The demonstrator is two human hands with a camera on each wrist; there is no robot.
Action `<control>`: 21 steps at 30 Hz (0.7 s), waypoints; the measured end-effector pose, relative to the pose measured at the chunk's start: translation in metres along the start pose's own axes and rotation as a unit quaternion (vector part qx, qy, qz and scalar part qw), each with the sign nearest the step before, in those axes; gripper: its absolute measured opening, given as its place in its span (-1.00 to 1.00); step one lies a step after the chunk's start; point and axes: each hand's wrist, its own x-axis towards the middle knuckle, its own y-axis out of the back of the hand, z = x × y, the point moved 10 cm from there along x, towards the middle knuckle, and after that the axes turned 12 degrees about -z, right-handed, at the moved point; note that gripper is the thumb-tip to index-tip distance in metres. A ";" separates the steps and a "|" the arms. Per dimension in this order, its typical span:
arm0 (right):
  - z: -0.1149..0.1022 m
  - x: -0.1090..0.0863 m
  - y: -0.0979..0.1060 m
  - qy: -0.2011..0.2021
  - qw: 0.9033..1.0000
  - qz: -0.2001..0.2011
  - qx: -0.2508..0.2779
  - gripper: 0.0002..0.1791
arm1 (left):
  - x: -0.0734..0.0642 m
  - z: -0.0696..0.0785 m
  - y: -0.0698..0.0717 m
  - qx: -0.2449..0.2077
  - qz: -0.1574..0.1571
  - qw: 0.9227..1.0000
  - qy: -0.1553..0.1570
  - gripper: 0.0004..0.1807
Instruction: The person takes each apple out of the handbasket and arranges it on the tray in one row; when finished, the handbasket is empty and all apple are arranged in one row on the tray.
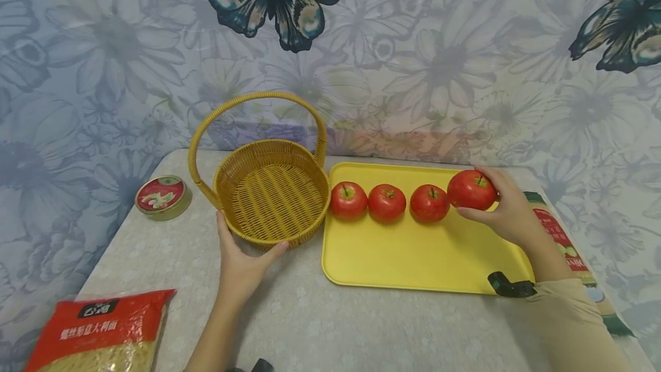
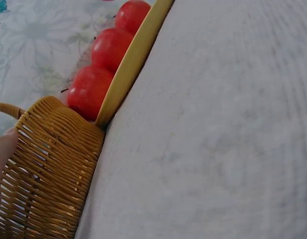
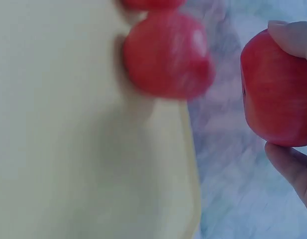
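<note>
A yellow wicker basket (image 1: 273, 197) with a tall arched handle stands on the table, and no fruit shows inside it. My left hand (image 1: 242, 268) holds its near left side, thumb at the front rim and fingers at the left wall. In the left wrist view, a fingertip (image 2: 5, 147) lies against the weave. My right hand (image 1: 508, 211) grips a red apple (image 1: 471, 190) between thumb and fingers. The right wrist view shows this apple (image 3: 280, 92) raised over the tray. Three more apples (image 1: 387, 203) sit in a row on the yellow tray (image 1: 403, 257).
A round tin (image 1: 162, 197) with a red lid stands left of the basket. At the front left lies a red bag of pasta (image 1: 103, 332). Another printed package (image 1: 560, 234) lies partly behind my right arm. A butterfly-patterned backdrop (image 1: 361, 73) rises behind the table.
</note>
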 end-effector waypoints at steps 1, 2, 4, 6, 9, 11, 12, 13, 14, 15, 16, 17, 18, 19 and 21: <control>0.009 -0.002 0.001 -0.008 1.000 0.002 -0.001 0.02 | 0.000 0.000 0.000 -0.001 0.000 1.000 0.001 0.49; 0.016 -0.003 0.001 -0.016 1.000 0.002 -0.003 0.02 | 0.000 0.000 0.000 -0.002 0.000 1.000 0.002 0.49; 0.029 -0.006 0.000 -0.026 1.000 0.002 -0.004 0.02 | 0.000 0.000 0.000 0.000 0.001 1.000 0.002 0.49; 0.038 -0.007 -0.003 -0.035 0.999 -0.004 -0.006 0.04 | 0.000 0.000 0.000 0.000 0.003 1.000 0.000 0.49; 0.049 -0.008 -0.009 -0.046 0.999 -0.017 -0.009 0.07 | -0.001 0.001 0.001 0.002 0.003 1.000 0.000 0.49; 0.054 -0.007 -0.013 -0.054 0.998 -0.027 -0.013 0.09 | -0.001 0.001 0.001 0.002 0.003 1.000 -0.001 0.49; 0.057 -0.007 -0.015 -0.056 0.998 -0.031 -0.014 0.09 | -0.001 0.001 0.001 0.001 0.003 1.000 -0.003 0.49; 0.060 -0.007 -0.017 -0.056 0.998 -0.034 -0.015 0.08 | 0.000 0.001 0.001 0.001 0.002 1.000 -0.003 0.49; 0.062 -0.006 -0.019 -0.059 0.997 -0.038 -0.015 0.08 | 0.000 0.001 0.001 0.001 0.002 1.000 -0.004 0.49; 0.064 -0.005 -0.020 -0.059 0.997 -0.041 -0.015 0.08 | 0.000 0.001 0.001 0.001 0.002 1.000 -0.004 0.49; 0.067 -0.005 -0.022 -0.060 0.997 -0.046 -0.015 0.08 | 0.000 0.001 0.001 0.001 0.003 1.000 -0.005 0.49; 0.069 -0.004 -0.024 -0.061 0.997 -0.049 -0.013 0.09 | 0.000 0.001 0.001 0.001 0.003 1.000 -0.006 0.49; 0.071 -0.004 -0.026 -0.063 0.997 -0.053 -0.011 0.09 | 0.000 0.001 0.000 0.002 0.003 1.000 -0.007 0.49; 0.073 -0.003 -0.027 -0.063 0.996 -0.056 -0.009 0.09 | 0.001 0.001 0.000 0.002 0.003 1.000 -0.009 0.49; 0.076 -0.003 -0.030 -0.066 0.996 -0.061 -0.005 0.10 | 0.001 0.002 0.000 0.001 0.004 1.000 -0.013 0.49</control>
